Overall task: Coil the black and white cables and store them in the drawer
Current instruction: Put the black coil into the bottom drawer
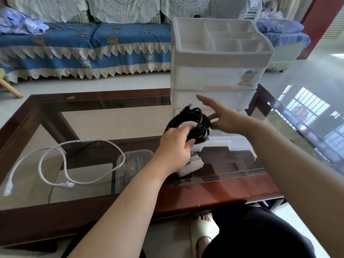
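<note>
A coiled black cable (191, 125) is gripped by the left hand (175, 144), whose fingers are curled round the lower left side of the coil, above the glass table (130, 120). The coil is held just in front of the white organizer (216, 71), over its pulled-out bottom drawer (221, 141), which projects toward the person. The right hand (223, 118) is stretched out beside the coil with its fingers straight and released, grasping nothing; the forefinger is pointed toward the front of the middle drawer (214, 101), and whether the lower fingers touch the cable cannot be told because of blur. The white cable (65, 164) is laid uncoiled in loose loops on the left part of the glass, well apart from the hands, with its clear plugs near the front edge. A clear box (134, 164) is seen through the glass, between the white cable and the left forearm. A sofa (83, 47) with a blue cover is set behind the table. A slipper (202, 233) is worn on the foot seen under the table's edge.
</note>
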The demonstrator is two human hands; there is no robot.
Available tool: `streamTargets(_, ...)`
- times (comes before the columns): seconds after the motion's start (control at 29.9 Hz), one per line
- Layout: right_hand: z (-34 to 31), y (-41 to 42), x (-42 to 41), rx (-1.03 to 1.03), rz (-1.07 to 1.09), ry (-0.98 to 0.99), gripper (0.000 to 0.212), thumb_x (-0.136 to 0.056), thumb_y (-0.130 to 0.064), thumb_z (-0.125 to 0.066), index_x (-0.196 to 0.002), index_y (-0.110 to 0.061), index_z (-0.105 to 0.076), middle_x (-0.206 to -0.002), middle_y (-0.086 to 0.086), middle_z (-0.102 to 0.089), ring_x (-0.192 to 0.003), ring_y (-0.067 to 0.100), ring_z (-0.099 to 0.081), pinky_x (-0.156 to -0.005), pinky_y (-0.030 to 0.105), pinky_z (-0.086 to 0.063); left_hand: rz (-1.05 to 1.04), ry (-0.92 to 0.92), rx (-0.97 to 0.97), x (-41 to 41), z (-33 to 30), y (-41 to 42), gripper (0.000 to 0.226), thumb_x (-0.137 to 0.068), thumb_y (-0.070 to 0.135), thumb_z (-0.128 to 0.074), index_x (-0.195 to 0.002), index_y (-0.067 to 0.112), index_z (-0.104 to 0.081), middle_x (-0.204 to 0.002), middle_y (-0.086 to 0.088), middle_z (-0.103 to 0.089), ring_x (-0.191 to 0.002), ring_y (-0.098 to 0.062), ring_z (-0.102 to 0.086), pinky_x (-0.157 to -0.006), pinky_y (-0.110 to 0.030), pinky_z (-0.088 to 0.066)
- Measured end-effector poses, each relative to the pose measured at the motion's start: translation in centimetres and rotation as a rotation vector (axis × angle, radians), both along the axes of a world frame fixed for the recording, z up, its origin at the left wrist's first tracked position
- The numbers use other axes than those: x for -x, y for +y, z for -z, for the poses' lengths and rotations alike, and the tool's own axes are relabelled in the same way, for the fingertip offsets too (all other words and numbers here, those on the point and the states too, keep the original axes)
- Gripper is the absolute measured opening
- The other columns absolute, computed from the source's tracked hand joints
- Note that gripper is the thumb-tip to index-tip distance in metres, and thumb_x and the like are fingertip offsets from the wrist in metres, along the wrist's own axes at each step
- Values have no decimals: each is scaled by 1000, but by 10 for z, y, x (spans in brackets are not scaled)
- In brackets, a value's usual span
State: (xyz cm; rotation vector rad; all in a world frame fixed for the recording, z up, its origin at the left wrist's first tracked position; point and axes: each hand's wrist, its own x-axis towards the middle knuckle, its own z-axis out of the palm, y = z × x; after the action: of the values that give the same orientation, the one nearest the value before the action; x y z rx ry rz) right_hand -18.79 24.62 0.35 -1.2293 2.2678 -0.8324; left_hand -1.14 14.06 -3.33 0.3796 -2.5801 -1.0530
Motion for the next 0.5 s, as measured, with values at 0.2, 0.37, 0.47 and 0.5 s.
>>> streamTargets(0.2, 3, 36, -20, 143, -70, 254, 73, -73, -17, -73, -131, -48, -40, -153, -10, -16, -141, 21, -22, -111, 42, -24, 88, 65, 201, -1, -4, -21, 39, -93, 10, -56, -132, 16, -57, -131, -4, -56, -119, -29, -43, -101, -36, -29)
streamTargets(0.37, 11, 43, -21, 117, 19, 308, 52, -67, -33, -83, -112, -27, -57, -134, -7, -42, -116, 11, -44, -97, 31, -37, -35, 173, 154, 13, 8, -28, 40, -91, 2, -56, -125, 21, -62, -134, -10, -49, -124, -32, -41, -106, -42, -32)
streamTargets(0.47, 29, 45, -23, 146, 201, 491, 48, -72, -38, -79, -111, -19, -57, -116, -5, -55, -108, 18, -49, -80, 29, -37, -109, 72, 111, 20, 14, -23, 45, -96, 15, -55, -139, 15, -45, -143, -11, -41, -131, -30, -36, -111, -40, -28)
streamTargets(0.5, 30, 46, -21, 116, 262, 526, 46, -74, -39, -77, -111, -20, -56, -114, -5, -56, -109, 20, -47, -78, 29, -36, -95, -25, 129, 21, 17, -21, 49, -97, 22, -53, -143, 15, -38, -147, -10, -37, -134, -29, -32, -111, -39, -25)
